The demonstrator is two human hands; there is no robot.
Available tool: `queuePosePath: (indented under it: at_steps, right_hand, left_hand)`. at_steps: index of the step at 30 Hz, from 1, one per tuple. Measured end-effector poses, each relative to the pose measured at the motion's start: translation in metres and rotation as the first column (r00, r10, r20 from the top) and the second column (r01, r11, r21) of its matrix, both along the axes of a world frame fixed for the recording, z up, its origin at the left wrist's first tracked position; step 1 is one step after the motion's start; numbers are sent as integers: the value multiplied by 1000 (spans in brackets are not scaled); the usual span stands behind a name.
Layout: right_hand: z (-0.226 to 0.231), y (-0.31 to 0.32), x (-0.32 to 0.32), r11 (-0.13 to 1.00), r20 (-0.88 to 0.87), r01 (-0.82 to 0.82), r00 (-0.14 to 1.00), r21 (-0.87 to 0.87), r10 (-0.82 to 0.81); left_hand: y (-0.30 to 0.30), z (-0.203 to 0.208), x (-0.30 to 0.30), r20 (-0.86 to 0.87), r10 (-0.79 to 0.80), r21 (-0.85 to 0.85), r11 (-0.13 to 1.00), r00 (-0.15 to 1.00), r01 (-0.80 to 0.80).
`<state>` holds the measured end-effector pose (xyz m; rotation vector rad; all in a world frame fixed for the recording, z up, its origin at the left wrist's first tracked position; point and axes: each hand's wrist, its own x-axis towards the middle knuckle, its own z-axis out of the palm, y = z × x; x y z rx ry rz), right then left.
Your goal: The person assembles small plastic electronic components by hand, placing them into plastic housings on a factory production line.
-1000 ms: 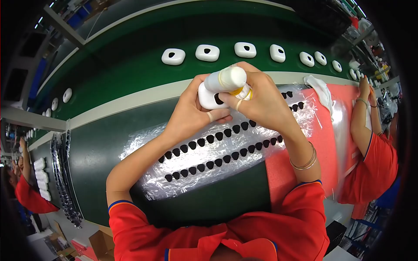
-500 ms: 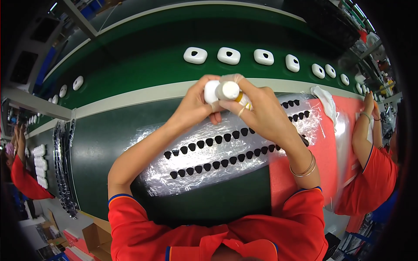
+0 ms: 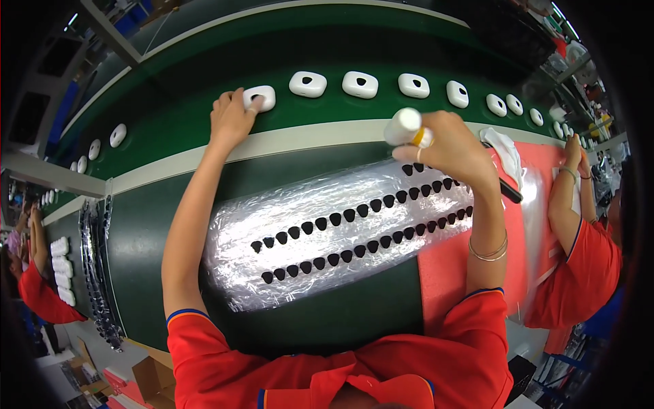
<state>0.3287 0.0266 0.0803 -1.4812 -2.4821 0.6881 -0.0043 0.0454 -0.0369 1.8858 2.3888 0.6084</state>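
Note:
On the green belt, my left hand [image 3: 231,121] reaches to a white rounded case [image 3: 264,97] with a dark spot on top. Its fingers and thumb are closed about the case's left end. My right hand [image 3: 453,153] is raised over the near table, wrapped round a small white bottle [image 3: 403,126] with a yellow part near the fingers. The bottle's lower part is hidden by the hand. Below both hands lies a clear plastic sheet [image 3: 272,300] bearing rows of small black shield-shaped pieces [image 3: 349,215].
More white cases [image 3: 360,84] stand along the belt. A pink foam mat [image 3: 446,279], a white cloth [image 3: 504,155] and a black stick-like tool [image 3: 510,191] lie at the right. Co-workers' arms [image 3: 565,194] show at both sides. Dark plastic strips [image 3: 99,266] lie left.
My hands have parted. The left carried the white case left and onto the belt; the right moved right with the bottle, uncovering more of the sheet.

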Motion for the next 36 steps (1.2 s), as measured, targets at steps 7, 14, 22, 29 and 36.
queuePosePath:
  at_steps: [7, 14, 22, 29, 36]
  right_hand:
    - [-31, 22, 18, 982, 165, -125, 975, -138, 148]
    - [-10, 12, 10, 975, 66, -73, 994, -208, 88]
    - [0, 3, -15, 964, 79, 36, 997, -263, -15]
    - [1, -6, -17, 980, -208, 47, 974, -195, -88]
    - [7, -30, -34, 986, -509, 29, 854, -165, -110]
  left_hand:
    - [-2, 1, -23, 73, 22, 125, 992, 997, -31]
    - [-17, -15, -166, -170, 523, 376, 818, 836, -435]
    - [-45, -27, -325, 283, 518, 223, 783, 807, -581]
    - [-15, 0, -186, 656, 109, 211, 923, 746, -321]
    - [-59, 61, 63, 937, -248, 177, 944, 246, 279]
